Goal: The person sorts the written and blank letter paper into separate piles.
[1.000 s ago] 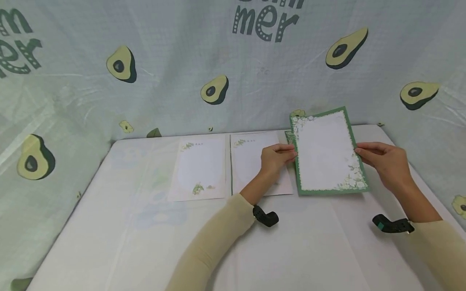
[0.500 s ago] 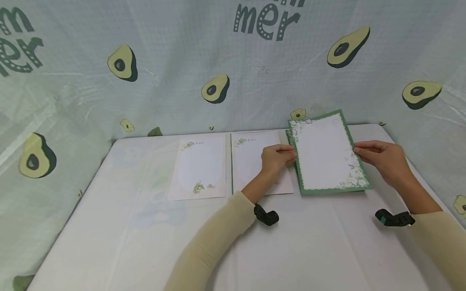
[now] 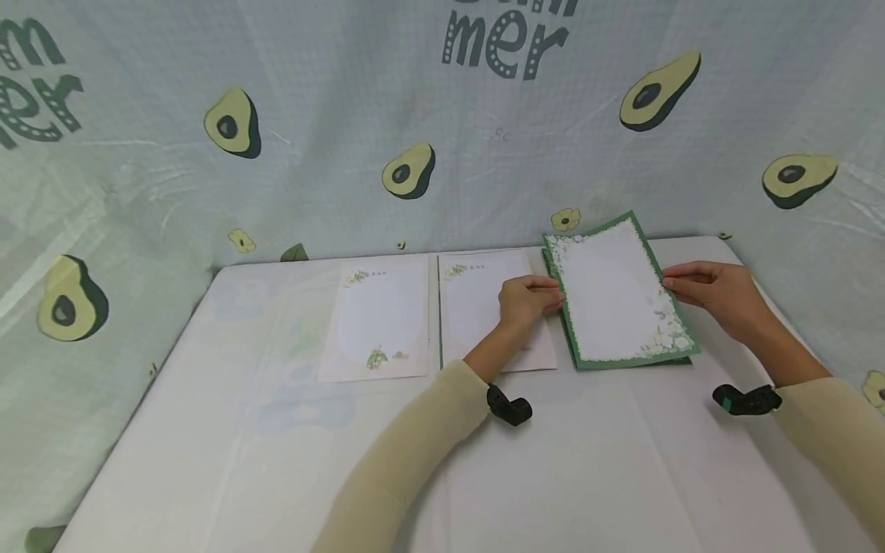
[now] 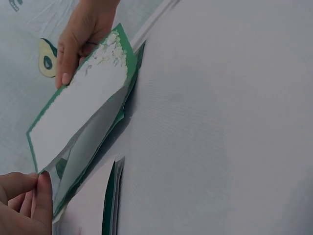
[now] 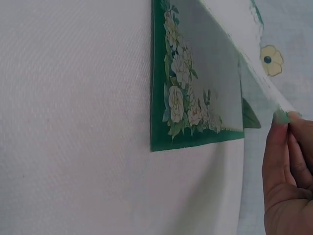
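Note:
Both hands hold a green-bordered sheet of paper (image 3: 611,299), printed with white flowers at its corners. My left hand (image 3: 523,304) pinches its left edge between thumb and fingers, while my right hand (image 3: 720,293) pinches the right edge. The sheet is raised and slightly bowed. Beneath it lies another dark-green-bordered flowered sheet (image 5: 167,139), its corner uncovered in the right wrist view. The left wrist view shows a gap between the held sheet (image 4: 83,103) and the paper below.
Left of the held sheet lies a pale pile of paper (image 3: 477,307) with a dark green edge, partly hidden by my left hand. Farther left rests another pale printed sheet (image 3: 380,315). A white cloth covers the table (image 3: 594,468); an avocado-print curtain (image 3: 318,123) hangs behind.
The held sheet has come lower and a little left, closer over the green-bordered paper beneath. My right hand has shifted left with it; my left hand has barely moved.

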{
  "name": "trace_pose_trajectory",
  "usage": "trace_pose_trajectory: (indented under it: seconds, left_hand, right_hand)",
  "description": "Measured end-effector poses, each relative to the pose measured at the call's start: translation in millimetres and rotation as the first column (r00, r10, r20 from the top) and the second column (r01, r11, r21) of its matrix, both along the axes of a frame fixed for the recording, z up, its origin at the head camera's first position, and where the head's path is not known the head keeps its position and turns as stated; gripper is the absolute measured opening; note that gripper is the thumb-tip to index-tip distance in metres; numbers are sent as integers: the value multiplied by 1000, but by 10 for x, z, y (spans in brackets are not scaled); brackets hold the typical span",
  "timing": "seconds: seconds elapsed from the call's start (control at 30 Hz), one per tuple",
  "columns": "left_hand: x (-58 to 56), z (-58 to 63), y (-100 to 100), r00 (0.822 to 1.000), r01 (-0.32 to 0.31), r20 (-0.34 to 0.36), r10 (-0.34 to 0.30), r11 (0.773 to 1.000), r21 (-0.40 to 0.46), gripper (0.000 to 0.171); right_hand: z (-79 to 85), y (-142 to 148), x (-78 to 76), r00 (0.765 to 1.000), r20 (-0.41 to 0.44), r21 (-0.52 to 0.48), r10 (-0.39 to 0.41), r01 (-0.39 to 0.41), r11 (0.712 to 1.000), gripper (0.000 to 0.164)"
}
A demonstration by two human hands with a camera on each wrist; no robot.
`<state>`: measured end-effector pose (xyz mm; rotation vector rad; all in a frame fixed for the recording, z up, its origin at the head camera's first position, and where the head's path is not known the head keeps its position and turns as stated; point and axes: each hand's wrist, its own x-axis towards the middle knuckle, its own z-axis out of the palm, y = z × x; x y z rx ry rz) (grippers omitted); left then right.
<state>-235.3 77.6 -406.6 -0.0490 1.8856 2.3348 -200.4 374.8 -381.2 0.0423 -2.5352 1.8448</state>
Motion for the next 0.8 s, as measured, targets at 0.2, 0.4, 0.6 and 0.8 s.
trace_pose_trajectory:
  seconds: [0.2, 0.4, 0.6, 0.8]
  left_hand:
    - [-5, 17, -10, 1000, 6, 3, -6, 999, -50, 16]
    - [-13, -10, 12, 1000, 27, 1, -27, 999, -43, 17]
    - [-8, -16, 17, 999, 40, -12, -42, 995, -86, 17]
    - [-1, -12, -12, 998, 52, -22, -55, 992, -117, 17]
  right_hand:
    - [-47, 39, -38, 1000, 11, 48, 16, -17, 999, 26]
    - [-44, 59, -73, 999, 51, 105, 9, -14, 994, 30]
    - [-68, 43, -86, 995, 95, 119, 19, -30, 992, 32]
    - [-111, 35, -97, 992, 123, 152, -1, -17, 988, 42]
